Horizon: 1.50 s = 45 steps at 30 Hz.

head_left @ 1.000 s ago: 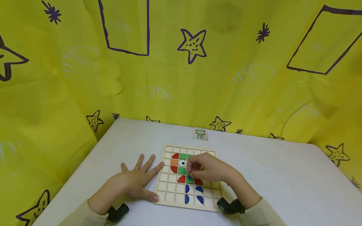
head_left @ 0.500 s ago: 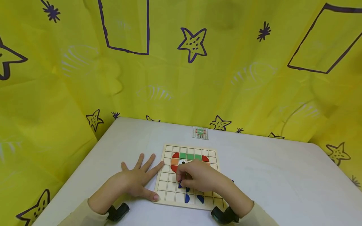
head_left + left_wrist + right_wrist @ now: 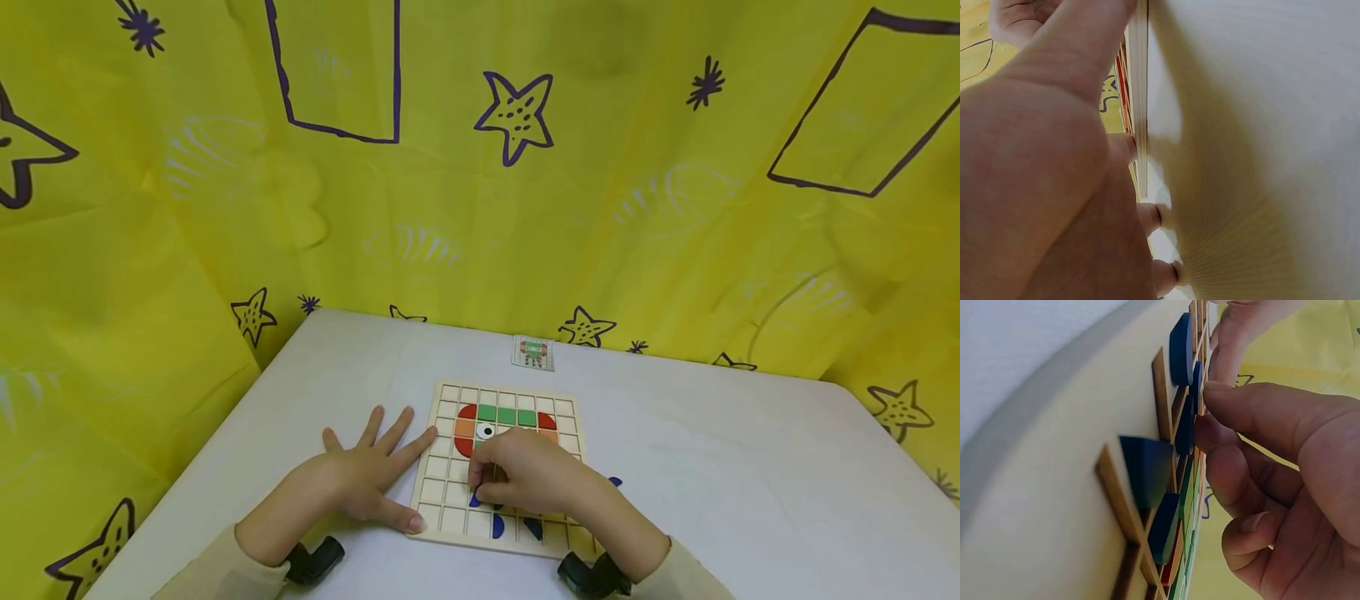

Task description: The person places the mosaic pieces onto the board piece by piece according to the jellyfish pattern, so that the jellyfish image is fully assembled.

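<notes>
My right hand (image 3: 536,471) pinches a small blue piece (image 3: 475,500) between thumb and index finger, low over the wooden grid board (image 3: 433,490). Left hand (image 3: 360,479) lies with fingers spread, its thumb on the board's near left corner and index fingertip at the left edge. Flat pieces fill some cells: red corners (image 3: 465,447), green squares (image 3: 507,416), an orange piece (image 3: 464,428) and a round eye piece (image 3: 485,431). Nearer me lie a blue half-round (image 3: 498,527) and a blue angled piece (image 3: 533,528). The right hand hides the board's middle. In the right wrist view, blue pieces (image 3: 1163,528) sit in cells.
A small pattern card (image 3: 533,353) lies at the back of the white table (image 3: 712,467). Another blue piece (image 3: 615,481) shows right of the board, past my forearm. A yellow printed curtain (image 3: 420,208) hangs behind. Black devices (image 3: 315,560) sit at both wrists.
My right hand has moved left and nearer me with the blue piece, uncovering red and orange pieces at the figure's right side. The left hand stays in place.
</notes>
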Motion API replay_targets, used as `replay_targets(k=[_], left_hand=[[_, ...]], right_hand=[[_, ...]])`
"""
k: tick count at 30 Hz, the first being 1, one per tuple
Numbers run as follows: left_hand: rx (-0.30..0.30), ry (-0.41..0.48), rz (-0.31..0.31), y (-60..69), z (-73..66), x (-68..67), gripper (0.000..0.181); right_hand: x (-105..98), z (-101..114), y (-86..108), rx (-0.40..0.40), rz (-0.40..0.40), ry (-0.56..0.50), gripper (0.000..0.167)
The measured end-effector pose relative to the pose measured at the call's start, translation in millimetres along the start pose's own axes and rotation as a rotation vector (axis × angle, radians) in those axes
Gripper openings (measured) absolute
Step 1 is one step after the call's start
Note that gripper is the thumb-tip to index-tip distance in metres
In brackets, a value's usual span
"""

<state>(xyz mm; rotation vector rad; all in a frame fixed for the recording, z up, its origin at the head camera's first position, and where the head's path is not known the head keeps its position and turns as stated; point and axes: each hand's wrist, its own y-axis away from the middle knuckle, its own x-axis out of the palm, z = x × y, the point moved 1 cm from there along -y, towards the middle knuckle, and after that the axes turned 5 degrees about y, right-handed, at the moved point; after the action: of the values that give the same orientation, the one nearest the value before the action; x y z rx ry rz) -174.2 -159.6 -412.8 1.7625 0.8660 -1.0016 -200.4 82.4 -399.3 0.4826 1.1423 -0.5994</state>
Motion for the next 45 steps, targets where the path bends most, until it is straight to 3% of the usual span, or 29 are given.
replay_targets(k=[8, 14, 27, 37, 42, 45], left_hand=[[0.007, -0.007, -0.009, -1.0, 0.3, -3.2, 0.109], [0.001, -0.001, -0.018, -1.8, 0.1, -6.5, 0.11], [-0.005, 0.023, -0.023, -1.3, -1.1, -7.0, 0.111], [-0.001, 0.012, -0.011, -0.5, -1.7, -1.6, 0.111], [0.003, 0.004, -0.006, -0.9, -0.8, 0.4, 0.111], [0.004, 0.003, -0.009, -1.1, -0.1, 0.7, 0.111]], right_hand=[[-7.6, -4.0, -0.3, -0.009, 0.006, -0.011, 0.011], [-22.5, -14.8, 1.8, -0.004, -0.046, -0.025, 0.008], [-54.7, -65.1, 20.1, 0.155, -0.093, -0.091, 0.008], [-59.5, -93.8, 47.0, 0.346, -0.007, -0.081, 0.014], [-58.6, -98.8, 63.7, 0.544, 0.12, -0.03, 0.031], [-57.9, -99.7, 69.1, 0.622, 0.194, -0.018, 0.043]])
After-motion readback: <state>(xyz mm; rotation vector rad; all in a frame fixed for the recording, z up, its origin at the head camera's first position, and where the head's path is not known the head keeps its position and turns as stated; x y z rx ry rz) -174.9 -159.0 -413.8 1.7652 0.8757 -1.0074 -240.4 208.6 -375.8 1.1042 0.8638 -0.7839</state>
